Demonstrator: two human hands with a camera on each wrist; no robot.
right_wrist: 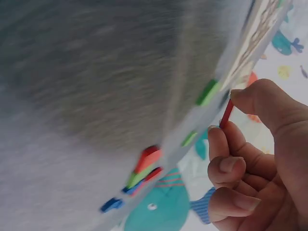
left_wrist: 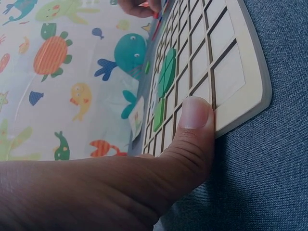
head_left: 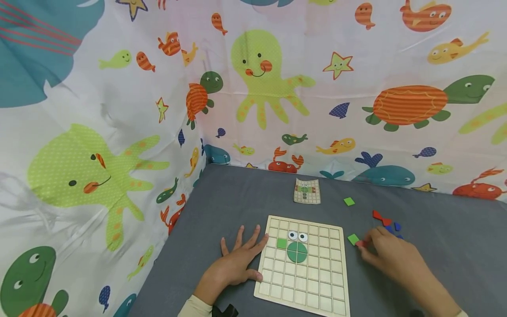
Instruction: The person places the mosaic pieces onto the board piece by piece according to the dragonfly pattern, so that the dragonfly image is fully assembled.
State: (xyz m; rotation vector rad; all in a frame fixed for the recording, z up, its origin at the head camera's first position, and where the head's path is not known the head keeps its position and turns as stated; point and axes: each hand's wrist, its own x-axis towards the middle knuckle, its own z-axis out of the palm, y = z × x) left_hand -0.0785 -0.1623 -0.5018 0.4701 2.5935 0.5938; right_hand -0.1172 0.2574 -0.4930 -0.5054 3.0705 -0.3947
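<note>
A wooden grid board [head_left: 303,297] lies on the grey cloth. On it, green rounded tiles [head_left: 293,256] make a disc, with two eye tiles [head_left: 303,237] above and a green square tile [head_left: 281,243] to the left. My left hand [head_left: 233,264] spreads its fingers at the board's left side, and its thumb [left_wrist: 195,118] rests on the edge. To the right of the board, my right hand [head_left: 390,253] pinches a red tile [right_wrist: 226,114] between thumb and fingertip. Another green square tile [head_left: 353,239] sits just beside the pinched one.
Behind the board lies a pattern card [head_left: 306,198] printed with a grid figure. A loose green tile [head_left: 349,201] is at the back right. Red tiles [head_left: 382,218] and blue tiles [head_left: 397,226] lie near the right hand. A sea-animal curtain [head_left: 317,101] borders the table.
</note>
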